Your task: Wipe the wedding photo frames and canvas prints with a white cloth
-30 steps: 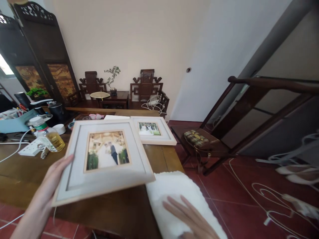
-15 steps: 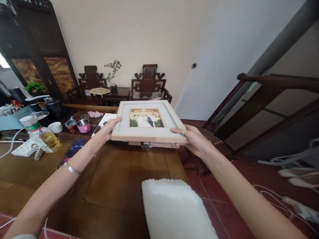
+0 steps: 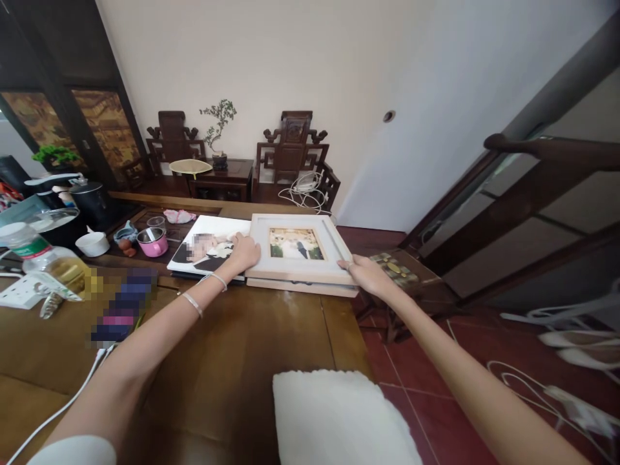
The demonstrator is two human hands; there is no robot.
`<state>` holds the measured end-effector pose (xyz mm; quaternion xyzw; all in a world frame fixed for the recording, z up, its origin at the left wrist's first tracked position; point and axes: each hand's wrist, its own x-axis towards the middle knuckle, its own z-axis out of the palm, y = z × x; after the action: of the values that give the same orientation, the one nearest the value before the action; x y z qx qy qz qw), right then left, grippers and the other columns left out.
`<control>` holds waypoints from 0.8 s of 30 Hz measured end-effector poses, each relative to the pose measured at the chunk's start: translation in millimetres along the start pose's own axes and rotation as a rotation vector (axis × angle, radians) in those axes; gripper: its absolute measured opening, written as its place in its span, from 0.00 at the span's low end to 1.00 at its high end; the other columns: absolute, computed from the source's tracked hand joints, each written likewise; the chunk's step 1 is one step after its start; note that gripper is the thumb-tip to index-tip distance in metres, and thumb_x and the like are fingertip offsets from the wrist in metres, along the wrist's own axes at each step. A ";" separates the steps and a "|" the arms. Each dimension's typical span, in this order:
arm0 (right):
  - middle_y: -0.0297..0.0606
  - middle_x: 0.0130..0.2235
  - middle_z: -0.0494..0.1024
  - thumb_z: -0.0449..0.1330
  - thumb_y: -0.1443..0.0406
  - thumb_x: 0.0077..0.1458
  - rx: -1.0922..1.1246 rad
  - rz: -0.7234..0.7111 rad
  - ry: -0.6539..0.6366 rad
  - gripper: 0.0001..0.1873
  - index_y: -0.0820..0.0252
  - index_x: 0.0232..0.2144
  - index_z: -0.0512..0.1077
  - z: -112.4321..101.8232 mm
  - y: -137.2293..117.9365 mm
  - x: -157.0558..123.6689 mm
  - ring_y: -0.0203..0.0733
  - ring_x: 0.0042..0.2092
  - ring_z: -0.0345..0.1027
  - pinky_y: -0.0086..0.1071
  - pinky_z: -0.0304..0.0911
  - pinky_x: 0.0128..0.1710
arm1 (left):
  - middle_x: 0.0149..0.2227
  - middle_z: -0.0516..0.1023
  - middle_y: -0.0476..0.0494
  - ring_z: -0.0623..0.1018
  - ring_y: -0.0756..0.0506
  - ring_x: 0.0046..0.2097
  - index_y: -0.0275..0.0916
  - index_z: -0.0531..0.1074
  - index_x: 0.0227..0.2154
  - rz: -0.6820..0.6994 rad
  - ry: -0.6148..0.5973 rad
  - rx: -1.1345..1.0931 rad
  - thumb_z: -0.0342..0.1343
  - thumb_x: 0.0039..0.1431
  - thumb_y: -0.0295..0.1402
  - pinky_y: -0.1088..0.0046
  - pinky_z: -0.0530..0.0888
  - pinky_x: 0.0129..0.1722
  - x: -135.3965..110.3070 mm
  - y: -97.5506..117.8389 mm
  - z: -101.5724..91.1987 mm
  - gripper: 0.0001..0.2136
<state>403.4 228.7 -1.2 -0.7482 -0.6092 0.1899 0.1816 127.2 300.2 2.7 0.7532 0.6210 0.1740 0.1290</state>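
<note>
A pale wooden picture frame [image 3: 295,248] with a photo in it lies on top of a second, similar frame [image 3: 300,285] at the far end of the brown wooden table [image 3: 242,349]. My left hand [image 3: 245,252] grips the top frame's left edge and my right hand [image 3: 361,271] holds its right front corner. Just left of the stack lies a flat white photo print or album [image 3: 208,248], partly under my left wrist. A white fluffy cloth [image 3: 339,420] rests at the near edge of the table.
A pink cup [image 3: 153,242], a white bowl [image 3: 92,244], an oil bottle [image 3: 43,261], a power strip [image 3: 19,290] and a black kettle [image 3: 92,200] stand on the table's left. A dark wooden stair rail [image 3: 533,187] is on the right. Cables [image 3: 533,387] lie on the red tile floor.
The frame went from my left hand alone to both hands, moved away across the table, and now lies on the other frame. My right hand left the white cloth.
</note>
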 end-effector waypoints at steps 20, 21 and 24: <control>0.46 0.44 0.74 0.48 0.59 0.59 -0.131 -0.667 0.115 0.18 0.58 0.50 0.65 -19.1 -37.3 -161.4 0.52 0.47 0.67 0.45 0.61 0.47 | 0.49 0.66 0.25 0.64 0.30 0.54 0.31 0.70 0.44 -0.150 0.157 0.194 0.46 0.57 0.41 0.53 0.60 0.50 -32.8 -63.4 -52.8 0.20; 0.44 0.47 0.74 0.51 0.60 0.58 -0.107 -0.755 0.069 0.18 0.55 0.51 0.64 -17.1 -37.8 -186.1 0.52 0.50 0.65 0.46 0.61 0.50 | 0.51 0.63 0.22 0.62 0.27 0.54 0.29 0.69 0.46 -0.202 0.191 0.208 0.48 0.55 0.42 0.49 0.59 0.50 -36.0 -77.3 -60.4 0.22; 0.34 0.52 0.72 0.57 0.61 0.54 -0.027 -0.902 -0.111 0.26 0.42 0.55 0.60 -4.6 -33.5 -246.4 0.51 0.53 0.65 0.42 0.64 0.51 | 0.53 0.61 0.16 0.60 0.22 0.55 0.25 0.67 0.45 -0.389 0.256 0.194 0.54 0.48 0.47 0.48 0.59 0.47 -41.5 -119.4 -77.5 0.29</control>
<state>331.8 -6.7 35.1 -0.3991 -0.8854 0.1236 0.2035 -18.9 281.2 19.6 0.6001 0.7795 0.1795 0.0073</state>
